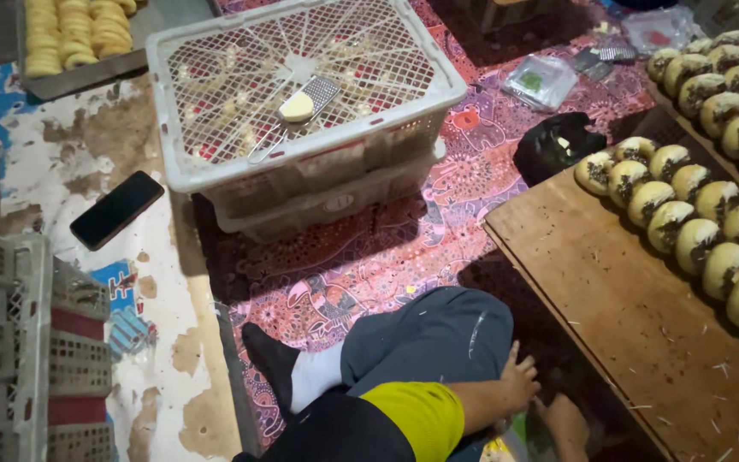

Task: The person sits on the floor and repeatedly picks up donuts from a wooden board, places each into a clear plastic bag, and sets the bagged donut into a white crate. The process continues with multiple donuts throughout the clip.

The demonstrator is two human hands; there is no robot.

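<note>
The left hand rests with loosely spread fingers on the knee of the grey trouser leg; its grip is open and holds nothing. The right hand, just beside it and lower, reaches down into the dark gap under the edge of the brown wooden board surface; whether its grip closes on anything cannot be told. Well beyond both grips, along the board's far side, lie rows of round pale buns with dark sprinkled tops.
</note>
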